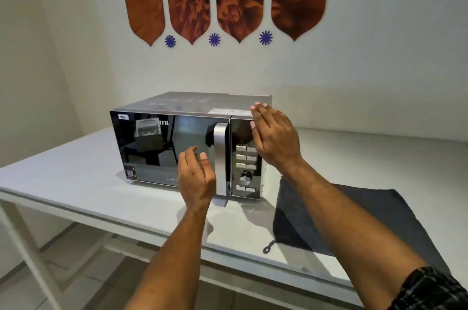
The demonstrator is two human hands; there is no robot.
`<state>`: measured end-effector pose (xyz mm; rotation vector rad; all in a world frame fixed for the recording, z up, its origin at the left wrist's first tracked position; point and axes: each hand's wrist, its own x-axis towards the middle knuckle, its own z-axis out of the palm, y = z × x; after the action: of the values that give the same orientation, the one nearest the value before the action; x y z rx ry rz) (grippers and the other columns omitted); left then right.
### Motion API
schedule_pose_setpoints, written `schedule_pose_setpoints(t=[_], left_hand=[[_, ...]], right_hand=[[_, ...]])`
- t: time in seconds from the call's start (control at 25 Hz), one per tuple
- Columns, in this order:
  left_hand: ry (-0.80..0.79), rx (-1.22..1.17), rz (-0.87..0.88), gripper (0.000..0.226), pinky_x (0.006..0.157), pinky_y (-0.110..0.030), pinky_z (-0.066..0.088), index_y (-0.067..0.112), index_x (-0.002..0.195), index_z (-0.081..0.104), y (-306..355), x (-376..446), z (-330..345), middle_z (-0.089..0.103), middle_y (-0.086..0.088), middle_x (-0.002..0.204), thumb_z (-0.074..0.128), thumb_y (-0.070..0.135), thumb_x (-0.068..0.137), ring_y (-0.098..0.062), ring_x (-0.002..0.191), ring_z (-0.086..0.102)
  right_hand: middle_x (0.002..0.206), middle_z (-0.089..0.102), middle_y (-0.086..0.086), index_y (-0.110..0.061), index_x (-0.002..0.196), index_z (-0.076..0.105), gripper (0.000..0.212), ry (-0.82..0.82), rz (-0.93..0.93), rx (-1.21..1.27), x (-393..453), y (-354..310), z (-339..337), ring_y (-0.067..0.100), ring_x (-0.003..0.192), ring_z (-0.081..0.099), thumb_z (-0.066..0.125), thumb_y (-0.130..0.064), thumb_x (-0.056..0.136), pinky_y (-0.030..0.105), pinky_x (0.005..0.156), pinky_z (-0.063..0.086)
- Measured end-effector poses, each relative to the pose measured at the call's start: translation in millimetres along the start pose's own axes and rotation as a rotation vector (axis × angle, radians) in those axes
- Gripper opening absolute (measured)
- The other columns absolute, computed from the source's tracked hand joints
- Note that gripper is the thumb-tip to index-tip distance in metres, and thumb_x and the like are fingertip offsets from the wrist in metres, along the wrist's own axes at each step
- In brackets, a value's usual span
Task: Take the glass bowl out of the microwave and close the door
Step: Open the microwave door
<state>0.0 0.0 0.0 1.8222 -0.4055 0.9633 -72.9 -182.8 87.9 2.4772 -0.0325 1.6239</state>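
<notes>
Head: hands [196,178] before microwave [167,142] (shut).

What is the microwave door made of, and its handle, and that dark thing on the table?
Microwave door: looks like dark glossy glass; it mirrors a chair. Door handle: brushed silver, metal or metal-look plastic. Dark cloth: soft grey fabric, matte, lying flat with a small loop.

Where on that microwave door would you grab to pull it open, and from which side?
Take the upright silver handle at the door's right edge, beside the button panel. Come from the front and curl the fingers behind the bar. It stands proud of the glass, and the left hand is already close, open.
</notes>
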Motion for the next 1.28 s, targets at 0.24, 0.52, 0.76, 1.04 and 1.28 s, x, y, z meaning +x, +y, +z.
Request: schedule_pose_setpoints(t=[0.24, 0.52, 0.76, 1.04, 1.28], left_hand=[[-0.036, -0.103, -0.243, 0.043, 0.059, -0.019, 0.033, 0.008, 0.089, 0.061, -10, -21, 20, 0.056, -0.004, 0.086, 0.028, 0.035, 0.101, -0.015, 0.075, 0.051], [-0.182, -0.350, -0.554, 0.053, 0.054, -0.018, 0.045, 0.014, 0.079, 0.062, -3, -29, 57, 0.061, 0.001, 0.069, 0.026, 0.043, 0.104, -0.011, 0.064, 0.059], [-0.185, -0.450, -0.629, 0.067, 0.046, -0.024, 0.043, 0.009, 0.066, 0.060, -4, -24, 69, 0.058, -0.003, 0.055, 0.023, 0.052, 0.100, -0.018, 0.050, 0.055], [-0.044, -0.491, -0.520, 0.074, 0.044, -0.026, 0.045, 0.013, 0.050, 0.053, -10, -33, 48, 0.054, -0.002, 0.046, 0.021, 0.064, 0.092, -0.021, 0.044, 0.055], [-0.048, -0.476, -0.466, 0.072, 0.044, -0.028, 0.045, 0.018, 0.045, 0.053, -18, -38, 11, 0.051, 0.004, 0.039, 0.024, 0.063, 0.093, -0.017, 0.038, 0.053]], right_hand=[[0.142, 0.062, 0.014, -0.004, 0.140, 0.058, 0.047, -0.097, 0.023, -0.028, 0, -25, 31, 0.029, 0.133, 0.056, 0.044, -0.028, 0.103, 0.043, 0.116, 0.039], [0.119, 0.074, 0.013, -0.002, 0.127, 0.069, 0.044, 0.092, 0.045, -0.040, 0, -24, 54, 0.032, 0.110, 0.069, 0.065, -0.003, 0.083, 0.044, 0.104, 0.050], [0.115, 0.074, 0.013, -0.002, 0.124, 0.070, 0.050, 0.130, 0.029, -0.009, 2, -21, 60, 0.032, 0.107, 0.069, 0.070, 0.002, 0.074, 0.043, 0.100, 0.052], [0.120, 0.074, 0.013, -0.003, 0.126, 0.070, 0.048, 0.162, 0.061, 0.021, 1, -25, 62, 0.032, 0.112, 0.068, 0.072, 0.000, 0.078, 0.044, 0.104, 0.051], [0.097, 0.071, 0.014, -0.002, 0.106, 0.073, 0.017, 0.134, 0.191, 0.410, -94, -66, 64, 0.023, 0.087, 0.063, 0.061, -0.011, 0.097, 0.037, 0.076, 0.055]])
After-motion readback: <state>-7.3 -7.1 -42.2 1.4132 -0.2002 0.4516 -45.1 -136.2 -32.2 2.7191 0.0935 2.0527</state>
